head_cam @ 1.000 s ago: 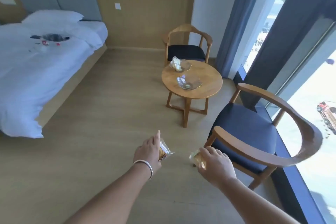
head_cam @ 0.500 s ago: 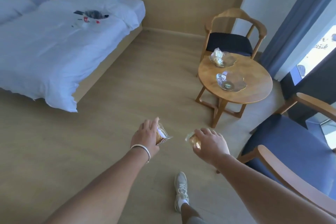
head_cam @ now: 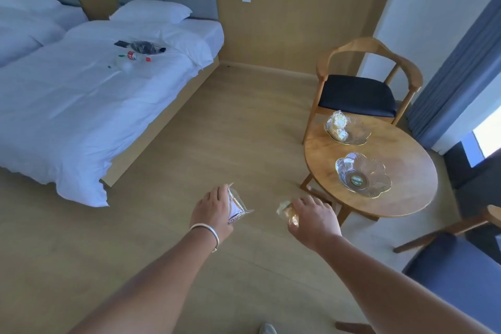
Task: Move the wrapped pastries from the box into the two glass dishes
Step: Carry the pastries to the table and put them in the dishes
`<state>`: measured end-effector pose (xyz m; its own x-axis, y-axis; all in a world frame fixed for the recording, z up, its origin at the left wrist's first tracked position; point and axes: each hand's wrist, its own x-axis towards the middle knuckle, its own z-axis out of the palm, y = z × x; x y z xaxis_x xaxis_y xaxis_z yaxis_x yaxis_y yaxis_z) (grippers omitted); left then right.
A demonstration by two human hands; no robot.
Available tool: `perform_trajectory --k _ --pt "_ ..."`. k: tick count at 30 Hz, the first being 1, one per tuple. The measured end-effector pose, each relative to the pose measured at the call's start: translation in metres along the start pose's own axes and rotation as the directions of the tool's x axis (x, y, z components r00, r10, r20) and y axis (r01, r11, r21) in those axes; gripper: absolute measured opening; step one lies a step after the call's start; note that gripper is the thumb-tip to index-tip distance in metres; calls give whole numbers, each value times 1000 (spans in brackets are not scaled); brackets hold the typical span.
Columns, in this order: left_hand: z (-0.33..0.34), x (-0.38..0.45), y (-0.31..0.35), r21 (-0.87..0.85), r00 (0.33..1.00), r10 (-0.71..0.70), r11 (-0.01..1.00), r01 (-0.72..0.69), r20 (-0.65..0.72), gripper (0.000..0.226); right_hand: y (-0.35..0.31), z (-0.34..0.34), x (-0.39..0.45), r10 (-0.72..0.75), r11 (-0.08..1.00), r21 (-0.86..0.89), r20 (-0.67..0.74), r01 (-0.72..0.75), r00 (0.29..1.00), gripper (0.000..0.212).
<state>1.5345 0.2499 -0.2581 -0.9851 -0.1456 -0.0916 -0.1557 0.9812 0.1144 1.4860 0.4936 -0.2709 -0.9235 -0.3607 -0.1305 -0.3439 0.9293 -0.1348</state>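
left hand (head_cam: pixel 212 210) is gripping a wrapped pastry (head_cam: pixel 236 205) in curled fingers, right hand (head_cam: pixel 314 218) is gripping another pastry (head_cam: pixel 288 213), both over the floor near the counter (head_cam: pixel 412 171) holding two glass dishes (head_cam: pixel 363 175).

Round table (head_cam: pixel 401 171) bearing two glass dishes (head_cam: pixel 363 175)
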Motion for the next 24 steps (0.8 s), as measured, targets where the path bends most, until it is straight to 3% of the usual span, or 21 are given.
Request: perform_trajectory --k 13,24 --pt "3 210 -29 50 995 98 994 -99 20 82 11 -9 185 73 997 -41 27 -72 997 43" --pt "-28 416 -63 -25 976 215 976 -215 16 83 6 -51 358 228 973 -33 -7 -228 974 49"
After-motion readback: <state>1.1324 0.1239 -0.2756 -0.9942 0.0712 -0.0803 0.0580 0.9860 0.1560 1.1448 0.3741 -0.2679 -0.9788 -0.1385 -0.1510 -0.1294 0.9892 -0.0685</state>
